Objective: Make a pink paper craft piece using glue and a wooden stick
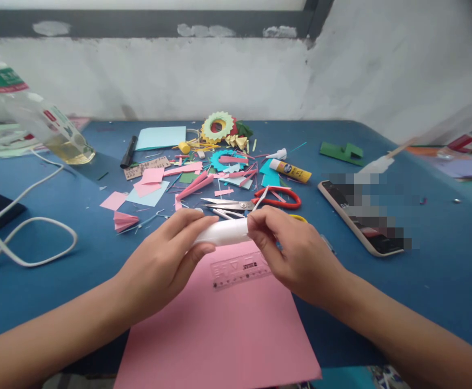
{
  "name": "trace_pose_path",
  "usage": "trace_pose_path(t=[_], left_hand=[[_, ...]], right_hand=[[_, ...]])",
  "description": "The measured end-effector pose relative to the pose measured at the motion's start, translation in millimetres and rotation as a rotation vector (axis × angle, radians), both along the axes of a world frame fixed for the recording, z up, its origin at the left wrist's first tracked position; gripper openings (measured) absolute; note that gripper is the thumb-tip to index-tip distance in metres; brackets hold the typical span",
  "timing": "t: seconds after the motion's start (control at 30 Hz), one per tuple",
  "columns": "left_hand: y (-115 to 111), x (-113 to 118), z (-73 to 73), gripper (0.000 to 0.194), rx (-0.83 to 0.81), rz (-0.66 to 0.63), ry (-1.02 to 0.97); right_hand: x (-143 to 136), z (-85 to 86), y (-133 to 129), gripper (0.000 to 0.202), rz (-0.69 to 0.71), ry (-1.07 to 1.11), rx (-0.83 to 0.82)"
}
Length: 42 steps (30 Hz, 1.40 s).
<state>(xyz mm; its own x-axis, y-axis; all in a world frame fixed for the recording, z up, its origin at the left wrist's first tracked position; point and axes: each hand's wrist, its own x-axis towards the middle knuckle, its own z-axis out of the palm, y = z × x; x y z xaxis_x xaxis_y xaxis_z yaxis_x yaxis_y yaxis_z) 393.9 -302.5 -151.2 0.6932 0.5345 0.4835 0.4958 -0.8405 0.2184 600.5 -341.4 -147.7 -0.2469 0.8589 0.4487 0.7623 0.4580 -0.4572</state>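
A smooth white cylinder point(224, 232) lies sideways between my two hands, above the pink sheet point(223, 329); its exact kind does not show. My left hand point(171, 251) is wrapped round its left end. The fingers of my right hand point(290, 246) pinch its right end, where a thin white strip point(260, 199) sticks up. Under the hands, a clear plastic ruler point(239, 270) rests on the pink sheet, its right end hidden by my right hand. Just beyond lie red-handled scissors point(278, 199), blades pointing left.
Paper scraps point(195, 183) cover the table's middle. Farther back are a yellow glue stick point(294, 170), a black marker point(129, 152) and notched paper rings point(218, 127). A phone point(361, 219) lies right. A bottle point(53, 119) and white cable point(33, 220) occupy the left.
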Motion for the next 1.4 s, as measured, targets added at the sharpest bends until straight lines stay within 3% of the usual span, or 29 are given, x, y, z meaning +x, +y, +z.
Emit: trace_pose_path(t=[0.23,0.6,1.03,1.2,1.4], left_hand=[[-1.5,0.8,-0.1,0.027,-0.149,-0.056,-0.093],[-1.9,-0.6,3.6,0.027,-0.181,-0.074,-0.141],[-0.7,-3.1,0.6,0.030,-0.100,-0.078,-0.049],[-1.5,-2.7,1.6,0.030,-0.113,-0.094,-0.041],[-3.6,-1.9,3.7,0.030,-0.079,-0.101,-0.059]], right_hand=[[1.4,2.8,-3.7,0.010,0.057,0.069,0.069],[3.6,8.1,-3.3,0.013,0.149,0.238,0.101],[13.8,11.9,3.2,0.013,0.205,-0.172,0.203],[13.0,8.9,3.7,0.015,0.199,-0.140,0.199],[13.1,7.3,1.6,0.016,0.212,-0.067,0.319]])
